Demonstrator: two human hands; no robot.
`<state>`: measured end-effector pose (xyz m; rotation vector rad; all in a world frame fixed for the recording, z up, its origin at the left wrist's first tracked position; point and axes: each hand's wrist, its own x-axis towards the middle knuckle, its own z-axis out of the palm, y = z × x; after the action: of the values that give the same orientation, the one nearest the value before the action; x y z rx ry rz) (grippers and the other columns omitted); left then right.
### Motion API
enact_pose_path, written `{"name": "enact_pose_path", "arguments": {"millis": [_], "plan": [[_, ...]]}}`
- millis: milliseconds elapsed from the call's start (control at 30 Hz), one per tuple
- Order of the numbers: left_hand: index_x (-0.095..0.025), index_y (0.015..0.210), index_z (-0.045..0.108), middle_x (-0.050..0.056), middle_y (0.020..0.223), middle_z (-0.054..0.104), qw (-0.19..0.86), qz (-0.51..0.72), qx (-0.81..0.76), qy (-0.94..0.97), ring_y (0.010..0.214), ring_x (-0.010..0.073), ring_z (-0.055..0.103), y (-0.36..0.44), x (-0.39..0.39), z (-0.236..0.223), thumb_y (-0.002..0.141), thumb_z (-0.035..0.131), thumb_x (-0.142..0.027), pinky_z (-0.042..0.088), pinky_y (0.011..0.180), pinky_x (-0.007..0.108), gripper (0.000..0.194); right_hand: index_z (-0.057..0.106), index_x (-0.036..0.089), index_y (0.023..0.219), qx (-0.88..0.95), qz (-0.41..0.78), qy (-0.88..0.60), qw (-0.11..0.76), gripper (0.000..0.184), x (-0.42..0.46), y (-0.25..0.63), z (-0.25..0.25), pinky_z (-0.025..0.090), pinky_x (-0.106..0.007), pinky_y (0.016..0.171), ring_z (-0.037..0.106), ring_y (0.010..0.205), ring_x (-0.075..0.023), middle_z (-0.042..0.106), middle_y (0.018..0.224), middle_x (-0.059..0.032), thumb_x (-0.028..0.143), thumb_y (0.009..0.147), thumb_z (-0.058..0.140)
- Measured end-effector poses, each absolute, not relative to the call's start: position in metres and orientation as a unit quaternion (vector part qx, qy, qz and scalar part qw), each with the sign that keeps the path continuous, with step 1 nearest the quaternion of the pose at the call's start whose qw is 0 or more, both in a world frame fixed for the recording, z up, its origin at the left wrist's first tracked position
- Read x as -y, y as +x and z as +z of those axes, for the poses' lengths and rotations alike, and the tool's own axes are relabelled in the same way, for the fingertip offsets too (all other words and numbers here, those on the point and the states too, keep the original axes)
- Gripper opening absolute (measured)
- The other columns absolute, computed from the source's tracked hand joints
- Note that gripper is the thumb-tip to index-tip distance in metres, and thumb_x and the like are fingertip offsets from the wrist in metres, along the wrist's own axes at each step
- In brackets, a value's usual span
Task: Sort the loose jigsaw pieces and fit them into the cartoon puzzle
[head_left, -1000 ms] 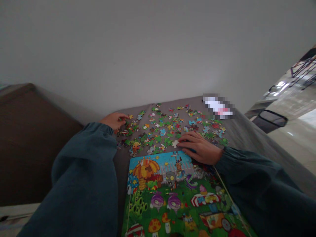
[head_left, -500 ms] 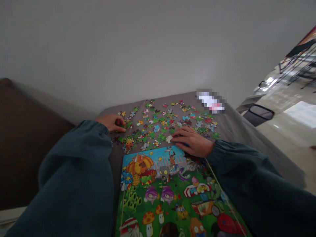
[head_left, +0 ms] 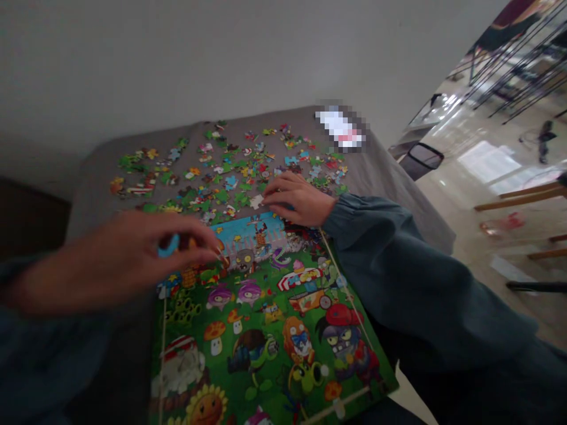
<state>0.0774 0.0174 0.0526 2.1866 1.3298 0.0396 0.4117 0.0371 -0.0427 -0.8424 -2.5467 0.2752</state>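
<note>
The left hand (head_left: 133,254) pinches a blue puzzle piece (head_left: 169,245) above the puzzle picture (head_left: 266,342); the right hand (head_left: 299,199) rests spread, just beside a white piece (head_left: 256,202).

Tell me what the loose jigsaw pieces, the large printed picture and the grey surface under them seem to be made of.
The loose jigsaw pieces look like thin printed card, with bright matte-to-satin faces, though they are too small to be sure. The large printed picture seems to be coated card or paper, lying flat with a faint sheen. The grey surface looks like matte fabric, soft and sagging at its edge.
</note>
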Motion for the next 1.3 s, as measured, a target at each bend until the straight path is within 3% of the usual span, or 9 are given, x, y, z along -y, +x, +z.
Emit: {"name": "enact_pose_path", "arguments": {"millis": [67,167,367,633,867,1067,1200,1300], "plan": [[-0.048,0.086,0.078,-0.007,0.086,0.079,0.370,-0.004,-0.365,0.855,0.082,0.0222,0.072,0.109,0.040,0.040,0.082,0.063,-0.075,0.056,0.077,0.037,0.031,0.071,0.018,0.123,0.922,0.096,-0.295,0.230,0.032,-0.037,0.413,-0.044,0.038,-0.055,0.109,0.047,0.122,-0.0294,0.064,0.128,-0.0122,0.030,0.109,0.045],[-0.046,0.091,0.077,-0.003,0.086,0.080,0.399,0.017,-0.320,0.859,0.080,0.0208,0.073,0.130,0.093,0.021,0.092,0.063,-0.061,0.057,0.075,0.037,0.020,0.070,0.017,0.122,0.923,0.093,-0.290,0.233,0.031,-0.037,0.414,-0.044,0.038,-0.055,0.107,0.047,0.123,-0.0298,0.062,0.127,-0.0117,0.030,0.110,0.045],[-0.042,0.098,0.076,-0.004,0.093,0.081,0.376,0.030,-0.321,0.869,0.085,0.0195,0.074,0.132,0.119,0.007,0.100,0.055,-0.060,0.058,0.073,0.038,0.027,0.069,0.015,0.123,0.924,0.094,-0.292,0.228,0.033,-0.037,0.413,-0.045,0.039,-0.058,0.105,0.047,0.123,-0.0309,0.060,0.125,-0.0111,0.030,0.110,0.043],[-0.043,0.106,0.076,0.001,0.101,0.078,0.344,0.049,-0.318,0.882,0.093,0.0226,0.071,0.141,0.126,-0.001,0.101,0.051,-0.060,0.058,0.077,0.040,0.030,0.069,0.015,0.122,0.924,0.091,-0.287,0.236,0.032,-0.038,0.413,-0.047,0.039,-0.060,0.107,0.046,0.125,-0.0315,0.060,0.125,-0.0107,0.030,0.109,0.044],[-0.036,0.101,0.074,0.003,0.101,0.075,0.307,0.055,-0.330,0.891,0.096,0.0258,0.067,0.143,0.124,-0.009,0.095,0.065,-0.057,0.057,0.078,0.043,0.024,0.069,0.014,0.124,0.927,0.086,-0.287,0.225,0.034,-0.037,0.413,-0.046,0.038,-0.059,0.107,0.045,0.127,-0.0306,0.059,0.126,-0.0104,0.029,0.109,0.043],[-0.023,0.081,0.068,0.000,0.091,0.067,0.288,-0.044,-0.400,0.869,0.094,0.0231,0.063,0.162,0.122,0.013,0.085,0.084,-0.032,0.050,0.078,0.037,0.019,0.072,0.017,0.121,0.922,0.087,-0.302,0.227,0.029,-0.034,0.412,-0.042,0.038,-0.055,0.108,0.046,0.125,-0.0305,0.064,0.125,-0.0127,0.026,0.106,0.049],[-0.021,0.078,0.065,0.001,0.091,0.067,0.294,-0.112,-0.410,0.856,0.098,0.0270,0.062,0.173,0.121,0.025,0.084,0.083,-0.025,0.048,0.082,0.041,0.020,0.073,0.018,0.122,0.920,0.087,-0.311,0.223,0.030,-0.033,0.411,-0.041,0.039,-0.054,0.107,0.047,0.125,-0.0307,0.064,0.126,-0.0122,0.026,0.105,0.049],[-0.020,0.079,0.063,0.001,0.092,0.068,0.278,-0.095,-0.399,0.869,0.099,0.0280,0.063,0.172,0.127,0.023,0.085,0.081,-0.019,0.048,0.085,0.043,0.019,0.073,0.018,0.121,0.919,0.085,-0.314,0.223,0.030,-0.034,0.411,-0.040,0.039,-0.054,0.107,0.047,0.125,-0.0308,0.065,0.126,-0.0123,0.027,0.106,0.049]]}}
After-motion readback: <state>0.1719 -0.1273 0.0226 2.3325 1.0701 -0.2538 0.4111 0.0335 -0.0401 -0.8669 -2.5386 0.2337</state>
